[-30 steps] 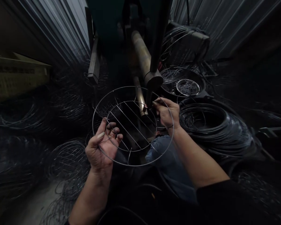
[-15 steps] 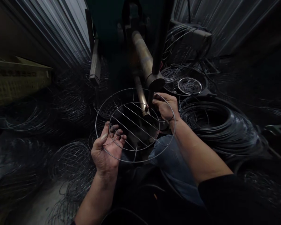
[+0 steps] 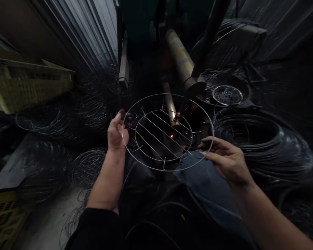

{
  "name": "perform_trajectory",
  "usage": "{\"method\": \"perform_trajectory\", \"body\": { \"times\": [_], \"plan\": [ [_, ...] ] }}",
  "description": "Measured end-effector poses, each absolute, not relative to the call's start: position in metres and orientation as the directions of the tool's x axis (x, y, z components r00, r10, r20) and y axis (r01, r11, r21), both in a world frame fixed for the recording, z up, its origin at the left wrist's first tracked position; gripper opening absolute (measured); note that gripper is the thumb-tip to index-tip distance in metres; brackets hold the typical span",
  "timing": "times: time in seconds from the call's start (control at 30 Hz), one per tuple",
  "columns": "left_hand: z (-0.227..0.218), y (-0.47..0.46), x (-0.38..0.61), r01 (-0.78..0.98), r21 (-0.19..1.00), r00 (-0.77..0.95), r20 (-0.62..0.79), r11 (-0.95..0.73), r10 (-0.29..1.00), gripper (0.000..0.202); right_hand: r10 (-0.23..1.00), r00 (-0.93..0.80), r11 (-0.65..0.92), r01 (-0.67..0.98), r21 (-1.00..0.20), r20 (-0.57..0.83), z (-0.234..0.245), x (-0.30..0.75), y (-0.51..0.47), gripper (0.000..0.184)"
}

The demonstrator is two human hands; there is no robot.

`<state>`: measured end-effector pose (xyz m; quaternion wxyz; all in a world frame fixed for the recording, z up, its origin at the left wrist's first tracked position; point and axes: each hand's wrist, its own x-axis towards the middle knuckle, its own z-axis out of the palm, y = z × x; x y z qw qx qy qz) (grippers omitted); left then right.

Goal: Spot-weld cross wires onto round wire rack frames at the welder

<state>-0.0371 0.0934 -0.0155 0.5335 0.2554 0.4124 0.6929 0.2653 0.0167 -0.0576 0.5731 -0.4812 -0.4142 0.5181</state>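
A round wire rack [image 3: 163,160], an outer ring around a smaller ring with parallel cross wires, is held nearly level between my hands. My left hand [image 3: 118,132] is closed on its left rim, with some fingers hidden behind the wire. At the lower right rim, my right hand [image 3: 228,159] pinches the outer ring between thumb and fingers. The rack's far side is around a lower metal rod [image 3: 169,100] of a machine, below a thick brass-coloured cylinder [image 3: 184,59]. A reddish glow shows near the electrode tip [image 3: 177,116], and a small orange spark [image 3: 171,136] shows beneath.
Large coils of wire [image 3: 266,146] lie at right, behind them a round bowl [image 3: 227,95] with small wire pieces. Piled wire racks [image 3: 90,166] stand at left on the floor. A yellow crate [image 3: 36,83] is at far left, another yellow crate [image 3: 5,215] lower down.
My right hand has left the spot beside the electrode and now grips the outer rim. My left hand has shifted up along the left rim. A spark has appeared; the view has swung left.
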Motion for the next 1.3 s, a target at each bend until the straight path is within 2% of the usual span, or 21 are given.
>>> {"method": "perform_trajectory", "body": {
  "times": [0.1,0.17,0.3,0.43,0.63,0.8,1.03,1.3],
  "plan": [
    [-0.008,0.099,-0.034,-0.442,0.893,-0.21,-0.006,-0.09,0.978,0.033,0.982,0.189,0.042,-0.215,-0.976,0.001,-0.053,0.254,0.012,0.035],
    [-0.005,0.089,-0.027,-0.411,0.909,-0.188,-0.004,-0.075,0.982,0.036,0.965,0.261,0.081,-0.222,-0.972,0.021,-0.05,0.248,0.015,0.029],
    [-0.003,0.067,-0.016,-0.384,0.92,-0.254,-0.027,-0.075,0.967,0.032,0.917,0.398,0.124,-0.21,-0.97,0.031,-0.049,0.241,0.03,0.02],
    [-0.001,0.066,-0.013,-0.326,0.938,-0.306,0.012,-0.117,0.952,0.027,0.874,0.485,0.168,-0.237,-0.957,0.033,-0.047,0.238,0.05,0.023],
    [0.003,0.065,-0.009,-0.297,0.95,-0.308,0.001,-0.097,0.952,0.028,0.888,0.453,0.164,-0.163,-0.973,0.073,-0.043,0.24,0.064,0.019],
    [-0.002,0.044,0.004,-0.308,0.927,-0.438,0.062,-0.215,0.897,0.026,0.877,0.471,0.183,-0.135,-0.974,0.1,-0.049,0.239,0.081,0.022],
    [-0.012,0.038,0.002,-0.271,0.91,-0.579,0.107,-0.315,0.808,0.022,0.898,0.43,0.201,-0.207,-0.957,0.095,-0.054,0.217,0.119,0.024],
    [-0.016,0.048,0.003,-0.279,0.902,-0.621,0.092,-0.329,0.778,0.023,0.91,0.397,0.219,-0.217,-0.951,0.119,-0.052,0.213,0.14,0.024]
  ]
}}
